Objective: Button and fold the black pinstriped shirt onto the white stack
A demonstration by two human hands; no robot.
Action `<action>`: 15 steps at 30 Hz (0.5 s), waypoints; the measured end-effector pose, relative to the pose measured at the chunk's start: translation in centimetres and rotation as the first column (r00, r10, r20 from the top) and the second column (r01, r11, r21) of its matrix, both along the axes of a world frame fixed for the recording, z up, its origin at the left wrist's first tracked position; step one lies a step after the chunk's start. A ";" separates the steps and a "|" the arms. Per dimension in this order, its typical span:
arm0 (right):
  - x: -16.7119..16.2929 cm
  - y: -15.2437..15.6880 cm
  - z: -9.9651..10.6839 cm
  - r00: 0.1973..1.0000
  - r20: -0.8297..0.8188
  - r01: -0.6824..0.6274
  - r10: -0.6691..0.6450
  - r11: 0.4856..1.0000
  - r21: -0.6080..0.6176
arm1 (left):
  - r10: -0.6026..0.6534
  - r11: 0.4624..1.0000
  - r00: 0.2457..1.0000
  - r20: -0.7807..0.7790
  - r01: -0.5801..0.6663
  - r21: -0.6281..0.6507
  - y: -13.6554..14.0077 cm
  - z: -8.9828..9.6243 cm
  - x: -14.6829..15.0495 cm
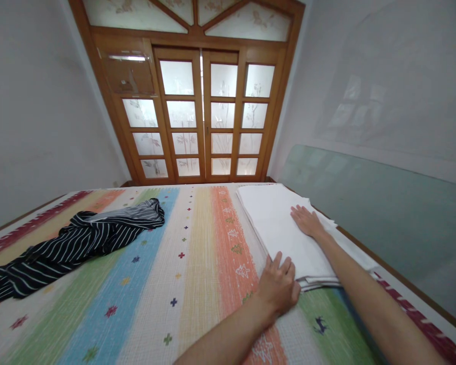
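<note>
Your right hand (307, 222) is flat on the white cloth (271, 215), folded on the right of the bed (201, 243). Your left hand (278, 285)'s curled by its near left corner, can't tell if it's gripping. Striped garment (87, 238)'s over left.

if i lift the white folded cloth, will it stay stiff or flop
Probably flop: the white folded cloth shows thin, soft-edged layers. Those layers may shift apart, since their edges don't line up. Rolling seems unlikely, as it lies flat.
</note>
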State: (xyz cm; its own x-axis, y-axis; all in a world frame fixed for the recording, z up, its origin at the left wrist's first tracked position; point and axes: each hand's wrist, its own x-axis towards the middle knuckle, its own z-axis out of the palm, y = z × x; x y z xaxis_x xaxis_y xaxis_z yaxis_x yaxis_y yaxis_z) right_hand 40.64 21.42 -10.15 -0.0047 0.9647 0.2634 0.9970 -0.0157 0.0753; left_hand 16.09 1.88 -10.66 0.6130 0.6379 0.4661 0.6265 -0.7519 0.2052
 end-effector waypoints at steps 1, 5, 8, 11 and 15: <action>0.8 -0.4 -0.2 0.999 -0.012 0.037 -0.036 0.999 0.018 | -0.011 1.000 1.000 -0.023 0.012 0.011 0.0 0.0 0.0; 1.6 -1.2 -0.3 0.997 -0.029 0.077 -0.076 0.996 0.047 | -0.059 0.996 0.991 -0.118 0.067 0.061 0.1 0.2 -0.3; 1.2 -1.3 -0.3 0.998 -0.011 0.068 -0.067 0.997 0.049 | -0.086 0.989 0.982 -0.167 0.105 0.104 0.0 0.2 -0.5; 1.1 -1.4 -0.5 0.999 0.027 0.041 -0.043 0.998 0.051 | -0.074 0.984 0.976 -0.207 0.105 0.142 -0.1 0.2 -0.4; 1.4 -2.6 -0.9 0.999 0.054 -0.005 0.004 1.000 0.012 | -0.054 0.983 0.951 -0.305 0.105 0.153 -0.4 0.7 -0.4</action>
